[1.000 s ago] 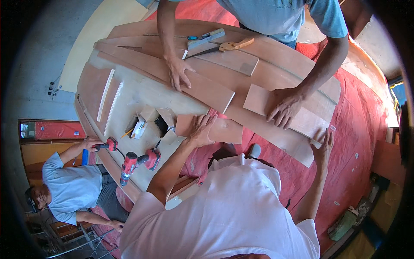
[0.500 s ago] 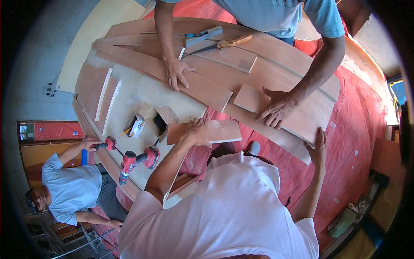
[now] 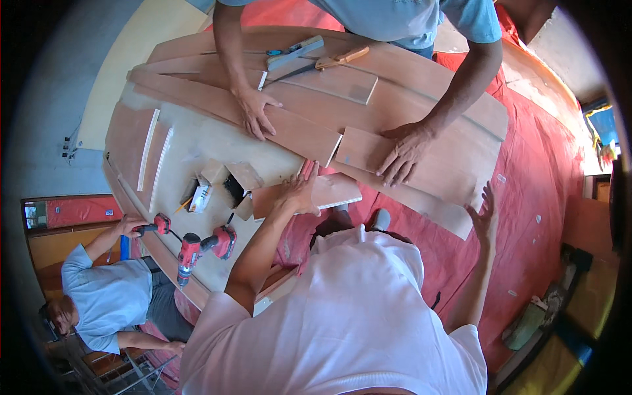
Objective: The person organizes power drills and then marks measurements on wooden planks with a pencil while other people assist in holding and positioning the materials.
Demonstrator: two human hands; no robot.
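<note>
Plywood panel, small, reddish, lies at near edge of curved wooden hull. Left hand flat on panel, fingers spread, pressing, gripping nothing. Right hand open, fingertips against lower edge of long hull plank, over red tarp. Co-worker in blue shirt opposite: both palms pressed on planks. Handsaw and block plane near far edge. Two red drills at left edge; another person grips one.

drills: two red cordless drills, lower left
saw: wooden-handled handsaw, top centre
sheet: red cloth, right side
box: small carton, centre left
</note>
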